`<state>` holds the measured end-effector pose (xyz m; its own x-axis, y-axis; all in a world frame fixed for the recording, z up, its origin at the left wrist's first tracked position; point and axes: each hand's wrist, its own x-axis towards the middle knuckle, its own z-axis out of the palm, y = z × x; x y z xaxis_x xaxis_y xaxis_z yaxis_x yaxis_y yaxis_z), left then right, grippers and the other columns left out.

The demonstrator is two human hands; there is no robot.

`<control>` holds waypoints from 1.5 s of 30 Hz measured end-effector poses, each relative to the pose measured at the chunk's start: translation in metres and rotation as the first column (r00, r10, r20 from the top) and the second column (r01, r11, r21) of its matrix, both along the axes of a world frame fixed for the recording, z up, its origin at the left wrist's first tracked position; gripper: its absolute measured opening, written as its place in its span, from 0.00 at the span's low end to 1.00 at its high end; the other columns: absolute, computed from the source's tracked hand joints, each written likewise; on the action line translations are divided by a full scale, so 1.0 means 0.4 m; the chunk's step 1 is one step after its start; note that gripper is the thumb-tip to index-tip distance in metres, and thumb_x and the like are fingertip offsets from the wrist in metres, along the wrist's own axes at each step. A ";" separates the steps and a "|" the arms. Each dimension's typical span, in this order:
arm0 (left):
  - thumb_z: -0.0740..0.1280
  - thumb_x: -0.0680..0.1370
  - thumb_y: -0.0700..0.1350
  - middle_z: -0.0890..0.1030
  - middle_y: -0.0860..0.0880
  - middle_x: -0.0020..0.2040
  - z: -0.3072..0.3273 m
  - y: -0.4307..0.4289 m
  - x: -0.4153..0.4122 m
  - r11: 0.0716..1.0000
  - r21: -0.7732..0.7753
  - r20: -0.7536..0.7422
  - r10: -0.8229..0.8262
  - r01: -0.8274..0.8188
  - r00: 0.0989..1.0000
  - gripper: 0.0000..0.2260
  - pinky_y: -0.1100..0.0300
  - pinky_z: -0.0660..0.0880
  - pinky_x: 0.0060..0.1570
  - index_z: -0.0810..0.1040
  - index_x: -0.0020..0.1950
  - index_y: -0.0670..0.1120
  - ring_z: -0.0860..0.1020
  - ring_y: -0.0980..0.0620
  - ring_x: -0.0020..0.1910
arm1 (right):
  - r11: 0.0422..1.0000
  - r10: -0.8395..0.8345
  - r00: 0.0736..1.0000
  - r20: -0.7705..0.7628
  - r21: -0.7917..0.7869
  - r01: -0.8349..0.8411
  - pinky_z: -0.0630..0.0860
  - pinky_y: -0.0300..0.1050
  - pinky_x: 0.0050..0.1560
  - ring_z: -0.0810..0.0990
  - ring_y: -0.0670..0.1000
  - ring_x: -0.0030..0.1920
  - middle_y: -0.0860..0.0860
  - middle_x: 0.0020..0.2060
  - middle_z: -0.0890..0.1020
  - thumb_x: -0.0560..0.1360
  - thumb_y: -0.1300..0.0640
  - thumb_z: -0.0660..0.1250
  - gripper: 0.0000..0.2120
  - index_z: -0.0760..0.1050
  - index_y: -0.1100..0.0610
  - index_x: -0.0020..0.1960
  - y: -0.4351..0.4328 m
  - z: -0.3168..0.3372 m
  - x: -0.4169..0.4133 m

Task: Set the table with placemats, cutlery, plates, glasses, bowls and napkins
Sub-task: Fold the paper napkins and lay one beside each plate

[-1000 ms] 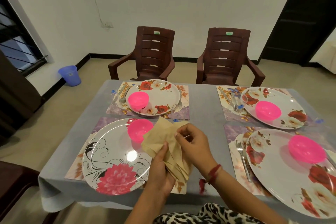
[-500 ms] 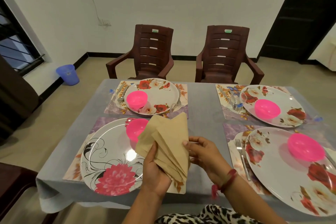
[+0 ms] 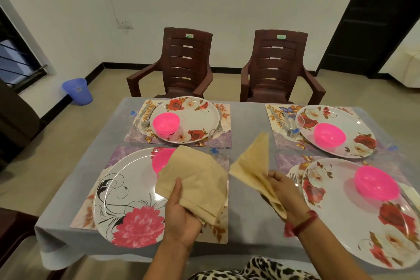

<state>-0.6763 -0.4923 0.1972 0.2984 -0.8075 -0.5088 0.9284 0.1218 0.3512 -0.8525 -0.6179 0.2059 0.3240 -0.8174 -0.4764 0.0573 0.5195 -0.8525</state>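
My left hand [image 3: 181,213] grips a stack of folded beige napkins [image 3: 195,182] above the near-left placemat [image 3: 218,232]. My right hand [image 3: 284,191] pinches one separate beige napkin [image 3: 252,163] and holds it over the grey tablecloth [image 3: 247,120] between the two near settings. Each of the four settings has a floral plate and a pink bowl: near left plate [image 3: 127,198], near right plate [image 3: 354,218], far left plate [image 3: 195,116], far right plate [image 3: 354,125]. A fork [image 3: 294,177] lies left of the near right plate.
Two brown plastic chairs [image 3: 181,63] [image 3: 277,66] stand at the far side of the table. A blue bin [image 3: 78,91] sits on the floor at the left wall. Clear glasses [image 3: 287,125] and cutlery lie beside the far plates.
My right hand has pulled one napkin off the stack and carried it to the right. My left hand keeps the rest of the stack near the left plate.
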 end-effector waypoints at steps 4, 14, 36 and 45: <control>0.64 0.72 0.56 0.79 0.41 0.61 -0.014 0.008 0.022 0.999 0.040 0.036 0.028 -0.030 0.999 0.29 0.42 0.79 0.48 0.70 0.70 0.44 0.76 0.38 0.60 | 0.998 -0.029 0.977 -0.212 0.049 0.041 0.73 0.34 0.23 0.75 0.52 0.34 0.58 0.38 0.78 0.74 0.60 0.68 0.08 0.75 0.65 0.49 -0.002 -0.085 -0.046; 0.63 0.75 0.55 0.83 0.42 0.55 -0.034 0.010 0.042 0.996 0.061 0.054 0.067 -0.070 0.996 0.24 0.44 0.74 0.50 0.73 0.67 0.44 0.78 0.39 0.55 | 1.000 0.001 0.991 -0.133 -0.006 -0.002 0.77 0.40 0.30 0.79 0.53 0.40 0.59 0.48 0.80 0.75 0.64 0.65 0.10 0.75 0.61 0.56 -0.143 -0.084 -0.024; 0.84 0.50 0.53 0.78 0.39 0.62 -0.036 0.040 0.089 0.987 0.112 0.045 0.113 -0.117 0.993 0.50 0.33 0.71 0.56 0.70 0.69 0.42 0.78 0.37 0.58 | 0.584 0.079 0.159 -0.984 -0.084 -0.807 0.71 0.42 0.53 0.75 0.53 0.58 0.53 0.60 0.73 0.78 0.44 0.59 0.21 0.68 0.56 0.64 -0.084 -0.244 0.147; 0.59 0.79 0.53 0.83 0.39 0.52 -0.048 0.053 0.095 0.988 0.103 0.053 0.109 -0.114 0.993 0.21 0.46 0.79 0.32 0.73 0.66 0.42 0.84 0.41 0.44 | 0.181 0.015 0.146 -0.989 -0.141 -0.973 0.36 0.50 0.72 0.44 0.53 0.76 0.48 0.75 0.43 0.71 0.30 0.29 0.38 0.40 0.47 0.75 -0.150 -0.367 0.058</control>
